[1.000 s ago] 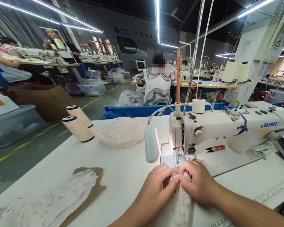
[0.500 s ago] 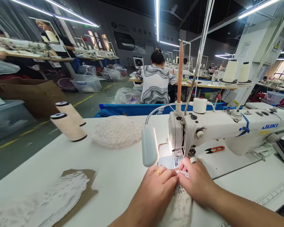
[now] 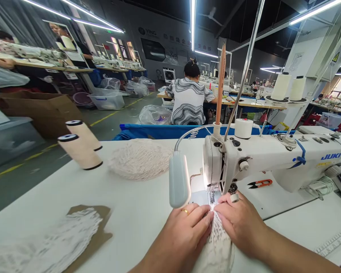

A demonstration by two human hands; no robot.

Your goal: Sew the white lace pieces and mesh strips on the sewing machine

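Observation:
A strip of cream lace (image 3: 217,246) runs from the table's front edge up to the needle of a white JUKI sewing machine (image 3: 272,159). My left hand (image 3: 187,231), with a ring on one finger, presses the lace from the left. My right hand (image 3: 240,222) presses it from the right, fingertips just below the presser foot. Both hands lie flat with fingers together, pinching the lace between them. The lace end under the needle is hidden by my fingers.
A grey lamp head (image 3: 179,181) hangs left of the needle. Two thread cones (image 3: 79,146), a lace heap (image 3: 140,158) and lace on brown card (image 3: 71,235) lie on the white table (image 3: 136,204). Red snips (image 3: 260,184) lie behind the machine. A person (image 3: 189,96) sits ahead, back turned.
Both hands slid forward toward the needle and flattened on the lace. The view shifted slightly right and down.

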